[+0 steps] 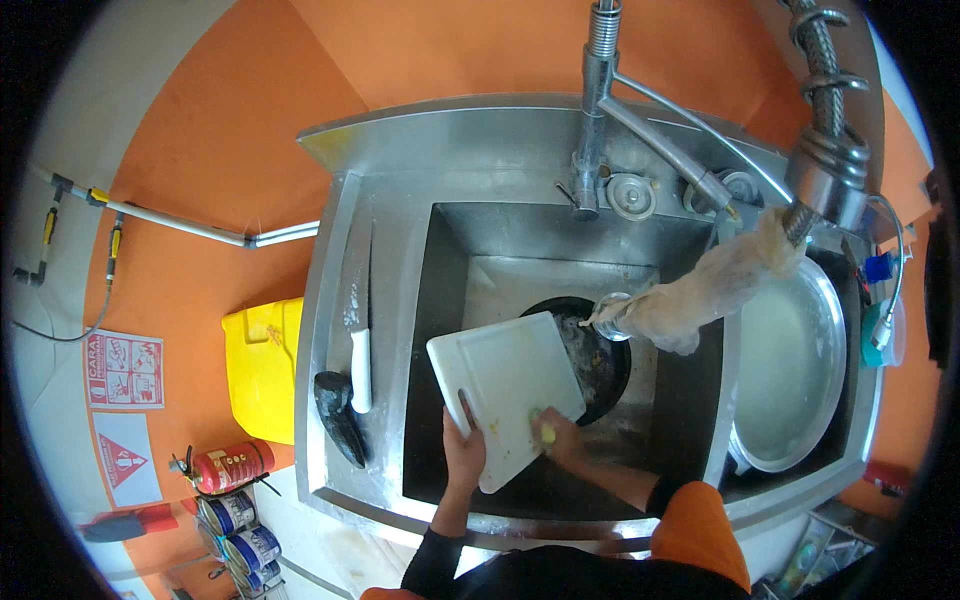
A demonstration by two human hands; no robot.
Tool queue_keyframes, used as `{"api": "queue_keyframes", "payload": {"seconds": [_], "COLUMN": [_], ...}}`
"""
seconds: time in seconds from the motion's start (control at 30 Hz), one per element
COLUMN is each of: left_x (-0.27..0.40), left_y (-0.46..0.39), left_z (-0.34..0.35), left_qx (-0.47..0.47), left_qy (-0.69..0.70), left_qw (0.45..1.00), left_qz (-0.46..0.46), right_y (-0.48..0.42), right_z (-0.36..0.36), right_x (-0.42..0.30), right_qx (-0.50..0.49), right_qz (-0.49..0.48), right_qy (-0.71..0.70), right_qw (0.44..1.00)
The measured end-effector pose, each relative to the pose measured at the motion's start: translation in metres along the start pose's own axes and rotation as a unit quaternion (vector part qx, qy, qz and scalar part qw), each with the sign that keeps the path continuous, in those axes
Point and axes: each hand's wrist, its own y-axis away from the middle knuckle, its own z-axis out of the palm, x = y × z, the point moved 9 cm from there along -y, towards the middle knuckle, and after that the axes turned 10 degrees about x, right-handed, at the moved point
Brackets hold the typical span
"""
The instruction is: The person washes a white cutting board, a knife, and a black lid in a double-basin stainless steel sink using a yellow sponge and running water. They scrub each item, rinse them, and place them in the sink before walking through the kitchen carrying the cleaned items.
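A white plastic cutting board [517, 375] is held tilted over the stainless steel sink basin [480, 292]. My left hand [465, 454] grips its lower left edge by the handle slot. Against the board's face near the lower right corner, my right hand [561, 439] is closed around a small yellow and green sponge [547, 433], mostly hidden by the fingers. Small yellowish bits dot the board around the sponge. Behind the board a round black pan [600, 375] lies on the basin floor, partly covered.
A white-handled knife [361, 367] and a dark, elongated object [341, 416] rest on the left ledge. Over the basin hangs a cloth-wrapped spray hose [697, 292], below the metal faucet [592, 135]. A large metal bowl of cloudy water [787, 375] fills the right basin.
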Motion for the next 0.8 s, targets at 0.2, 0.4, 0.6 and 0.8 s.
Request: {"api": "queue_keyframes", "payload": {"seconds": [0.2,0.4,0.6,0.8], "left_x": [0.006,0.004,0.011,0.017], "left_y": [0.002,0.003,0.007,0.011], "left_z": [0.003,0.004,0.005,0.017], "left_qx": [-0.017,-0.023,-0.018,-0.048], "left_qy": [0.015,0.032,-0.006,-0.009], "left_qw": [1.000,0.999,0.999,0.997], "left_qz": [0.016,0.005,0.042,0.067], "right_y": [-0.054,-0.076,0.011,-0.055], "right_z": [-0.010,0.030,0.001,-0.003], "right_x": [0.109,-0.056,-0.121,-0.141], "right_qx": [0.102,0.097,-0.027,0.097], "right_qz": [0.191,0.025,-0.112,-0.163], "right_qy": [0.161,-0.055,-0.061,-0.105], "right_qw": [0.963,0.993,0.992,0.976]}}
